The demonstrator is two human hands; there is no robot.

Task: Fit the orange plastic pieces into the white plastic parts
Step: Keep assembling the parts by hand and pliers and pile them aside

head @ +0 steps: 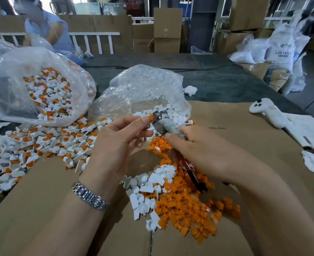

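Between both hands [115, 145], orange piece [150, 117], pliers [160, 124]

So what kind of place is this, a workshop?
Most likely a small factory or warehouse assembly bench: clear bags of plastic parts spill over a cardboard-covered table, stacked cartons stand behind, and white sacks are piled at the right.

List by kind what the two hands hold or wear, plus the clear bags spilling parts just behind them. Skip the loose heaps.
orange piece, pinched by the left hand: 1
pliers, gripped by the right hand: 1
wristwatch, on the left wrist: 1
clear bags, a bag of fitted pieces and a bag of white parts: 2
Total: 5
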